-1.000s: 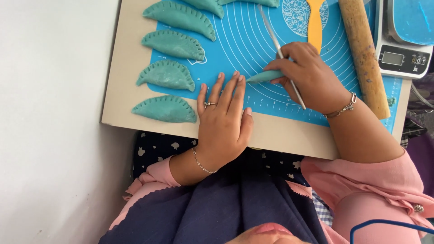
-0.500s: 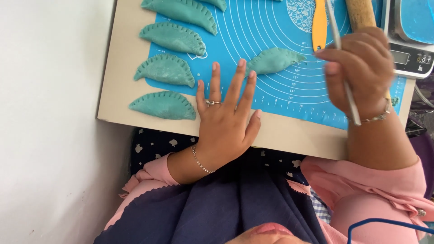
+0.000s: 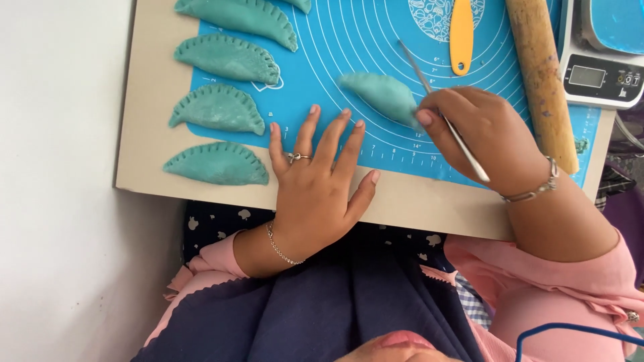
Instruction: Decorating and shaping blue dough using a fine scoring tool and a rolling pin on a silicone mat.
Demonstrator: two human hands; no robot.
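Right hand (image 3: 486,137) fingers pinched on thin metal tool (image 3: 443,110); hand back down from half second ago, thumb touching plain dumpling (image 3: 382,94) at mat (image 3: 349,40) centre, so edge work resumes. Left hand (image 3: 315,177) stays flat, fingers spread, holding nothing, on mat edge and board (image 3: 144,134).

Counts: five crimped dumplings at left, two cut by frame; one plain; one orange scraper (image 3: 461,33); one rolling pin (image 3: 540,74); one scale (image 3: 600,57).

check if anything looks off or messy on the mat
Little stands out. The dumpling by the right hand has a smooth edge, unlike the crimped dumplings lined up on the left. A few dough crumbs lie beside the rolling pin.
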